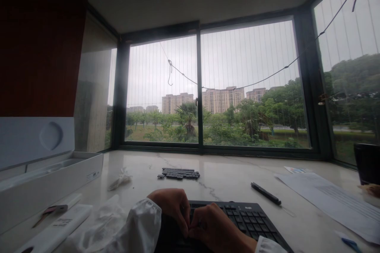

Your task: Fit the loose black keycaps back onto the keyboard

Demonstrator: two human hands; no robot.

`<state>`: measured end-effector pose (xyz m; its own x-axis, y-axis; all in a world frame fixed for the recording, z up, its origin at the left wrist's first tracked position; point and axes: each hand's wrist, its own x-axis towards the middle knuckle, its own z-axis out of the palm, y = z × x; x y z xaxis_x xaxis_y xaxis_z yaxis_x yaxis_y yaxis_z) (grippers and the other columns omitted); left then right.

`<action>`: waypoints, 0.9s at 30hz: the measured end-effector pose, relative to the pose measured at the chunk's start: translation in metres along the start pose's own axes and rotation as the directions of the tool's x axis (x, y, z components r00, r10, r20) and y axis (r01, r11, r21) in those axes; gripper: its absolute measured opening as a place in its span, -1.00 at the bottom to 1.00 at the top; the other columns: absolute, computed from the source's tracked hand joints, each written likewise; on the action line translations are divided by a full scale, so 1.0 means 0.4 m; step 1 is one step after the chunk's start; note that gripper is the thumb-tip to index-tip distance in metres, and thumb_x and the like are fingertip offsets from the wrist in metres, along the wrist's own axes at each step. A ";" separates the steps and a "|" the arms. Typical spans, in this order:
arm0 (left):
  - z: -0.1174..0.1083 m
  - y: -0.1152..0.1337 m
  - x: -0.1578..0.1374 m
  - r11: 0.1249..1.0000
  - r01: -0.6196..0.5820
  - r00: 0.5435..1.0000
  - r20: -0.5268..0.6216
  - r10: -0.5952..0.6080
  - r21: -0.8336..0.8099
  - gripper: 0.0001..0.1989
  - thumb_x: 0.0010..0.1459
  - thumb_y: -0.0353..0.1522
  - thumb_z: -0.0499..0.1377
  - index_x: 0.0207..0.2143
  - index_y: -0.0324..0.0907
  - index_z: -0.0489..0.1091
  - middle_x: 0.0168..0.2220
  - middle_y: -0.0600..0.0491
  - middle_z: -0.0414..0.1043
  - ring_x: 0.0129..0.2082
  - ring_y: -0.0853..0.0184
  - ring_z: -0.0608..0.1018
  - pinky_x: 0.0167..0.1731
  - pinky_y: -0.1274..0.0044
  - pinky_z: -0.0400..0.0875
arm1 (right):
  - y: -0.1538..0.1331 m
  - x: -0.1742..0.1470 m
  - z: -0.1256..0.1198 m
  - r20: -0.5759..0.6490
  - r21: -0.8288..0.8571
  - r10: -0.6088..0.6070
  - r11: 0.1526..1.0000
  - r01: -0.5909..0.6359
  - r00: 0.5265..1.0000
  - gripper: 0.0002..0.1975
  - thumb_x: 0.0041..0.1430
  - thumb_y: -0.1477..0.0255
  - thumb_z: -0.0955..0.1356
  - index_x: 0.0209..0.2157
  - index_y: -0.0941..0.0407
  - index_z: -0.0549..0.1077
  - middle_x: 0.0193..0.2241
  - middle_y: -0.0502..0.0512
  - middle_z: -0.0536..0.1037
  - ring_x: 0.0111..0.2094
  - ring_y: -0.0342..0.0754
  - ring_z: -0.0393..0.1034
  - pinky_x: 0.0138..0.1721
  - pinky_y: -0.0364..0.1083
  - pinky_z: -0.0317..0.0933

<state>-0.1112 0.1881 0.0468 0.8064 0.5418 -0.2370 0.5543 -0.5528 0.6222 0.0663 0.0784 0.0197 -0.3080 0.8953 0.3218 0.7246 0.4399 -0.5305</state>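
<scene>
A black keyboard (pixel 252 218) lies on the pale counter in front of me, its left part hidden by my hands and sleeve. My left hand (pixel 172 207) is bent down over it, fingers closed in a pinch. Against its fingertips, my right hand (pixel 214 224) is curled, thumb and forefinger pressed together. Whatever is between the fingers is too small and covered to make out. Just beyond the keyboard, loose dark keycaps (pixel 179 173) are laid out in several close rows.
To the left are an open white box (pixel 74 176), a key (pixel 51 211), a slim white box (pixel 61 224) and crumpled tissue (pixel 120 178). At right lie a black pen (pixel 265 193), printed paper (pixel 332 201) and a blue object (pixel 350 244). Windows (pixel 252 87) stand behind.
</scene>
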 end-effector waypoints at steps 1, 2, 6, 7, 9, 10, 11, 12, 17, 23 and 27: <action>-0.001 0.001 0.000 1.000 -0.003 1.000 0.000 0.003 0.001 -0.59 -0.45 -0.13 0.48 -0.47 -0.10 0.57 -0.45 0.16 0.55 -0.43 0.40 0.46 -0.43 0.61 0.28 | -0.001 -0.001 -0.001 -0.001 0.001 -0.006 1.000 0.006 1.000 -0.91 -0.02 0.38 0.46 -0.42 0.06 0.62 -0.48 -0.04 0.63 -0.44 -0.14 0.49 -0.42 -0.24 0.12; -0.001 0.002 -0.001 1.000 -0.006 1.000 0.003 0.006 0.001 -0.60 -0.44 -0.14 0.48 -0.47 -0.10 0.57 -0.45 0.17 0.55 -0.43 0.40 0.46 -0.42 0.61 0.28 | -0.002 -0.002 -0.002 -0.003 0.006 -0.016 1.000 0.016 1.000 -0.92 -0.02 0.38 0.46 -0.42 0.06 0.62 -0.47 -0.04 0.63 -0.44 -0.14 0.49 -0.42 -0.24 0.12; -0.003 0.003 -0.002 1.000 0.001 1.000 0.012 -0.002 0.011 -0.62 -0.40 -0.14 0.47 -0.46 -0.10 0.58 -0.45 0.16 0.55 -0.42 0.38 0.48 -0.43 0.61 0.29 | 0.000 -0.006 -0.004 -0.010 0.034 -0.047 0.998 0.048 0.999 -0.92 0.01 0.38 0.45 -0.42 0.07 0.61 -0.44 -0.03 0.64 -0.39 -0.13 0.52 -0.42 -0.25 0.14; -0.003 0.003 -0.002 1.000 0.004 1.000 0.011 -0.004 0.018 -0.61 -0.39 -0.13 0.46 -0.45 -0.10 0.58 -0.45 0.16 0.55 -0.41 0.37 0.49 -0.43 0.60 0.30 | 0.000 -0.007 -0.005 -0.013 0.034 -0.049 0.998 0.049 0.999 -0.92 0.01 0.38 0.45 -0.42 0.07 0.61 -0.44 -0.02 0.64 -0.39 -0.13 0.52 -0.42 -0.25 0.14; -0.005 0.002 -0.002 1.000 0.004 1.000 0.012 -0.004 0.030 -0.60 -0.38 -0.12 0.46 -0.44 -0.09 0.58 -0.44 0.16 0.56 -0.39 0.35 0.50 -0.40 0.60 0.32 | -0.002 -0.010 -0.007 -0.018 0.027 -0.046 0.999 0.047 0.999 -0.91 0.00 0.37 0.45 -0.42 0.08 0.61 -0.45 -0.02 0.64 -0.41 -0.13 0.51 -0.42 -0.25 0.15; -0.006 0.002 -0.002 0.999 -0.001 1.000 0.013 0.001 0.032 -0.61 -0.37 -0.11 0.46 -0.43 -0.09 0.59 -0.44 0.15 0.56 -0.38 0.34 0.50 -0.39 0.59 0.32 | -0.003 -0.011 -0.008 -0.018 0.024 -0.044 0.999 0.044 0.999 -0.91 0.00 0.37 0.45 -0.43 0.08 0.61 -0.46 -0.02 0.63 -0.43 -0.13 0.50 -0.42 -0.25 0.15; -0.007 0.001 -0.002 0.999 -0.008 1.000 0.016 0.007 0.032 -0.61 -0.35 -0.12 0.45 -0.42 -0.09 0.59 -0.43 0.15 0.56 -0.37 0.34 0.51 -0.38 0.59 0.33 | -0.004 -0.011 -0.009 -0.015 0.024 -0.039 0.999 0.040 0.999 -0.90 0.00 0.37 0.45 -0.43 0.08 0.61 -0.46 -0.02 0.63 -0.44 -0.14 0.50 -0.42 -0.24 0.15; -0.008 0.001 -0.002 0.999 -0.016 1.000 0.018 0.016 0.032 -0.62 -0.33 -0.12 0.45 -0.41 -0.09 0.59 -0.42 0.15 0.56 -0.37 0.34 0.51 -0.37 0.59 0.34 | -0.005 -0.011 -0.010 -0.012 0.027 -0.037 0.999 0.038 0.999 -0.90 0.00 0.36 0.45 -0.43 0.08 0.61 -0.47 -0.02 0.63 -0.44 -0.14 0.50 -0.42 -0.24 0.15; -0.009 -0.002 0.000 0.999 -0.040 0.998 0.043 0.039 0.027 -0.62 -0.30 -0.10 0.44 -0.41 -0.10 0.58 -0.42 0.14 0.56 -0.36 0.34 0.51 -0.34 0.58 0.34 | 0.000 -0.007 -0.009 -0.006 0.024 -0.062 0.998 0.062 0.998 -0.88 0.03 0.33 0.44 -0.41 0.08 0.61 -0.47 -0.03 0.63 -0.44 -0.14 0.49 -0.41 -0.24 0.14; -0.009 -0.004 0.007 0.997 -0.057 0.997 0.061 0.054 0.048 -0.63 -0.27 -0.12 0.43 -0.42 -0.13 0.57 -0.48 0.17 0.52 -0.43 0.40 0.46 -0.38 0.58 0.26 | 0.001 -0.007 -0.011 0.028 0.025 -0.073 0.997 0.072 0.997 -0.82 0.08 0.29 0.42 -0.41 0.10 0.60 -0.49 -0.01 0.61 -0.43 -0.13 0.48 -0.43 -0.23 0.12; -0.008 -0.001 0.012 0.999 -0.051 0.993 0.103 0.049 0.015 -0.64 -0.25 -0.13 0.43 -0.41 -0.15 0.54 -0.49 0.18 0.48 -0.43 0.42 0.43 -0.38 0.58 0.23 | -0.006 -0.009 -0.018 0.067 -0.021 -0.102 0.994 0.103 0.993 -0.84 0.12 0.33 0.39 -0.40 0.10 0.59 -0.51 -0.01 0.59 -0.46 -0.15 0.45 -0.43 -0.22 0.10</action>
<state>-0.1082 0.1928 0.0477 0.8497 0.4455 -0.2820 0.5155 -0.5895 0.6219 0.0699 0.0737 0.0254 -0.4209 0.8486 0.3204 0.7016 0.5285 -0.4781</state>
